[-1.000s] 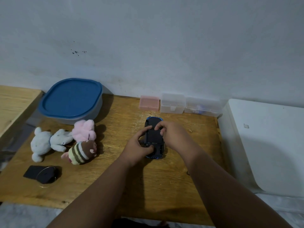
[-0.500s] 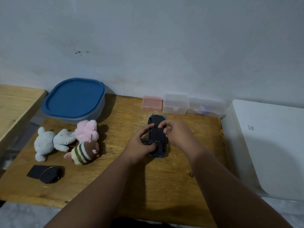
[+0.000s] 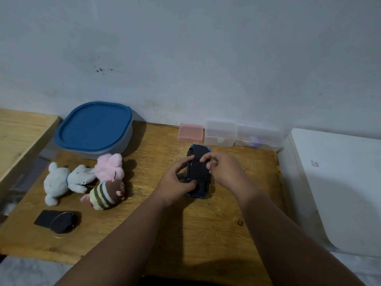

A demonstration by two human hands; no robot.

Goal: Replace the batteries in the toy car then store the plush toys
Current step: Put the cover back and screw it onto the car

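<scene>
The toy car (image 3: 198, 170) lies upside down on the wooden table (image 3: 206, 234), its black underside up and blue body showing at both ends. My left hand (image 3: 175, 182) grips its left side, with the index finger on the underside and the thumb near the car's near end. My right hand (image 3: 224, 170) has curled fingers at the car's right edge, and its index fingertip touches the underside. Three plush toys lie at the left: a white one (image 3: 61, 180), a pink one (image 3: 109, 166) and a striped one (image 3: 105, 195).
A lidded blue container (image 3: 94, 129) stands at the back left. A pink box (image 3: 190, 132) and two clear boxes (image 3: 220, 135) line the wall. A black object with a wire ring (image 3: 57, 220) lies front left. A white surface (image 3: 340, 182) adjoins the table's right edge.
My right hand's fingers have lifted and curled back toward the car's right edge. My left hand stays on the car, which has barely moved.
</scene>
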